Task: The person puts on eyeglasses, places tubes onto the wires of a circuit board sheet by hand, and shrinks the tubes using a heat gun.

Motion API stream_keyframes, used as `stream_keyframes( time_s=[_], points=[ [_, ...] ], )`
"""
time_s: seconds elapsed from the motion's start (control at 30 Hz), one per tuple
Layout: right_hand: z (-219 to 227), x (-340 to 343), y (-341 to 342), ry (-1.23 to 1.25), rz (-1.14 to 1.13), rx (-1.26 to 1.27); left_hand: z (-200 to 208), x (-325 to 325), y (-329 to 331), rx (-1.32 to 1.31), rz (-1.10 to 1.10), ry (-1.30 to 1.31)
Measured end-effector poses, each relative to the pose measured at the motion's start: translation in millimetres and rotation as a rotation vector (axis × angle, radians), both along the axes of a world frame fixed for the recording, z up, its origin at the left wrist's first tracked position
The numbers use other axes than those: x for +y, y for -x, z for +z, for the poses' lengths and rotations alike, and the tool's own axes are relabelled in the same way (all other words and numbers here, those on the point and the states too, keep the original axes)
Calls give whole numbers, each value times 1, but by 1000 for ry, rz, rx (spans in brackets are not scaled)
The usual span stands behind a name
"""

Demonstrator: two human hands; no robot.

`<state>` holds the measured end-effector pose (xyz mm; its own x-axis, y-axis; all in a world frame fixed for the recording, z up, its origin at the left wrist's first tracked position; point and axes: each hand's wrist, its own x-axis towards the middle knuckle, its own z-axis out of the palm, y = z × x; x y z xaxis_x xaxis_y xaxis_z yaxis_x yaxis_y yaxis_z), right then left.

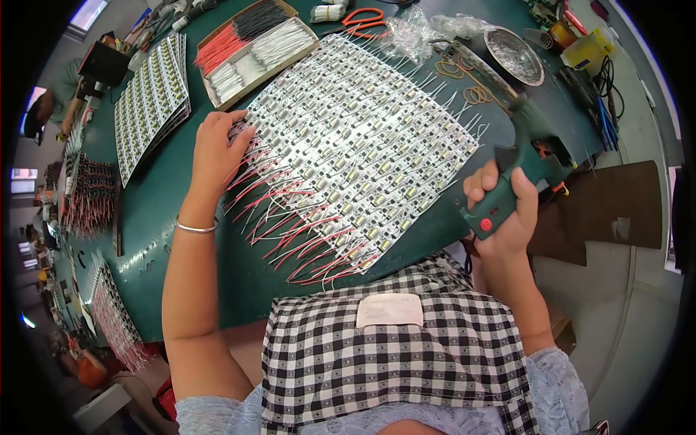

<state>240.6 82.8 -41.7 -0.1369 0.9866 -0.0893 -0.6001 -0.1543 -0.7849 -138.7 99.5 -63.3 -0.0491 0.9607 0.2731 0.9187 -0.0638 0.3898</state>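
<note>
Circuit-board panel (362, 159) lying on the tabletop (243, 283) between two hands

The left hand (216, 148) is touching the panel's left corner, while the right hand (510, 235) is holding a hand tool (535, 125) beyond its right side. Just behind the panel's back-left edge, a box (269, 76) is sitting with wires (279, 47) lying in it. Left of the box, a panel stack (152, 101) is lying. Behind the panel, a plastic bag (410, 35) is resting; right of the bag, a dish (541, 69) is sitting; rubber bands (476, 95) are lying between dish and panel
</note>
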Motion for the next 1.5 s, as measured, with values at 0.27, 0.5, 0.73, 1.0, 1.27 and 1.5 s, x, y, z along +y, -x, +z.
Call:
stream_keyframes(
  time_s=[0.27, 0.5, 0.73, 1.0, 1.27, 1.5],
  points=[
    [-30, 29, 7, 64, -183, 24, 9, -26, -25, -51, -22, 6],
    [-27, 27, -3, -43, -223, -138, 32, -34, -11, -197, -3, 100],
    [-28, 31, -3, -137, -208, -172, 29, 9, -13, -201, -153, 128],
    [-36, 30, 4, -164, -202, -269, 27, 41, -23, -146, -186, 236],
    [-34, 27, 14, -229, -284, -246, 12, 30, -32, -181, -359, 45],
    [-34, 25, 6, -206, -364, -225, 24, -21, 2, -428, -468, 227]
  ],
)
